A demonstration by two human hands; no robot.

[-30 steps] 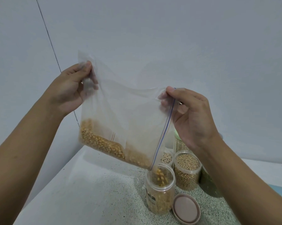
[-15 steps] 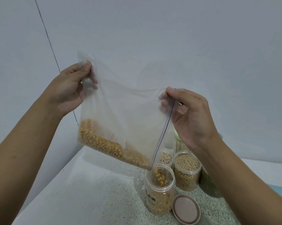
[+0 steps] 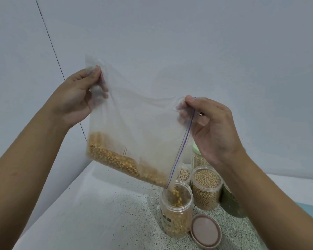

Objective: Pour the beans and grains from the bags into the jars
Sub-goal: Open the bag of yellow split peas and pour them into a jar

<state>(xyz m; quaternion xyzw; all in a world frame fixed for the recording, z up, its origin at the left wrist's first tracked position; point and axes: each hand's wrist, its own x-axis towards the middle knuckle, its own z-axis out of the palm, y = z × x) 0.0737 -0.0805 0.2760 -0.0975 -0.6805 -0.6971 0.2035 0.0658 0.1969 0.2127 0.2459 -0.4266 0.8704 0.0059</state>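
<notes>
A clear zip bag (image 3: 139,123) with yellow corn kernels (image 3: 116,159) along its lower edge hangs tilted above the counter. My left hand (image 3: 76,96) pinches its upper left corner. My right hand (image 3: 211,127) pinches the zip edge at the upper right. The bag's open lower right corner sits over the mouth of a clear jar (image 3: 176,210), and kernels fall into it. The jar is partly filled with corn.
A brown lid (image 3: 205,230) lies flat to the right of the corn jar. Behind stand a jar of pale beans (image 3: 206,188), a jar of white beans (image 3: 183,175), a dark green jar (image 3: 231,204) and a green-lidded jar (image 3: 199,157). The speckled counter (image 3: 107,213) meets walls behind and to the left.
The kernels in the bag have slid a little toward the open corner and more corn has dropped into the jar. Both hands hold almost the same place.
</notes>
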